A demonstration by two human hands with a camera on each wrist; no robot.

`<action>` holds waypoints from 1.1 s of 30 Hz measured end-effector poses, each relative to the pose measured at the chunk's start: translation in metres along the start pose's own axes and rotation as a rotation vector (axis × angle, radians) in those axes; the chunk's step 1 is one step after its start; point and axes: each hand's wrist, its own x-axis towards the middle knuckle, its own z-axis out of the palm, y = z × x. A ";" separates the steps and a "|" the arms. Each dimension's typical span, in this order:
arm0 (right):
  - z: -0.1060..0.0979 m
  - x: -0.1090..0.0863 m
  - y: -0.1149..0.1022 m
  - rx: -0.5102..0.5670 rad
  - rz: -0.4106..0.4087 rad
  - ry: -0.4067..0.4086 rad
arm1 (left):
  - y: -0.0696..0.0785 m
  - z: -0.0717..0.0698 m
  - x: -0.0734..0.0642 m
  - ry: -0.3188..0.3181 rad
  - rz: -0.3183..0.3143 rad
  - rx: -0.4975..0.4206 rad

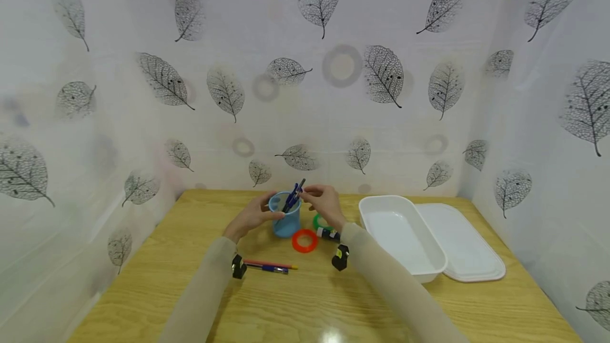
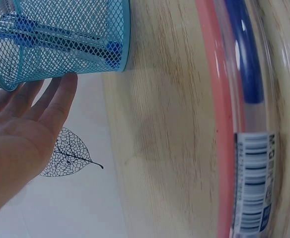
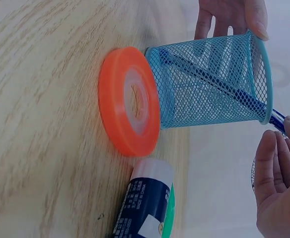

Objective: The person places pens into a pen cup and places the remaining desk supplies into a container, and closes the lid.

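A light blue mesh pen cup stands upright towards the back of the table. My left hand grips it from the left, thumb at the rim and fingers along the far side. Blue pens lean to the right inside the cup, their upper ends sticking out. At those ends, my right hand pinches a blue pen between thumb and fingers just above the rim. Through the mesh, the pens' lower parts show in both wrist views.
An orange tape roll lies before the cup, with a green tape roll and a dark glue stick to its right. Nearer me lie a red pencil and a blue pen. Right stand a white tray and its lid.
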 end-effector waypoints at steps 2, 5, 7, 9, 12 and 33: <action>-0.002 0.000 0.000 -0.002 -0.007 -0.004 | 0.000 0.000 0.000 0.003 -0.003 -0.001; -0.004 -0.001 0.001 0.007 -0.006 -0.013 | -0.001 0.000 0.000 0.004 -0.010 -0.007; -0.004 -0.001 0.002 0.013 -0.001 -0.015 | -0.001 0.000 0.000 0.005 -0.014 -0.011; -0.005 -0.001 0.003 0.011 0.003 -0.014 | -0.001 0.000 0.000 0.004 -0.011 -0.011; -0.005 -0.001 0.005 0.006 0.007 -0.009 | -0.001 0.000 0.001 -0.002 -0.005 -0.010; 0.001 -0.028 0.008 0.051 0.047 -0.024 | -0.027 -0.005 0.014 0.007 -0.059 0.019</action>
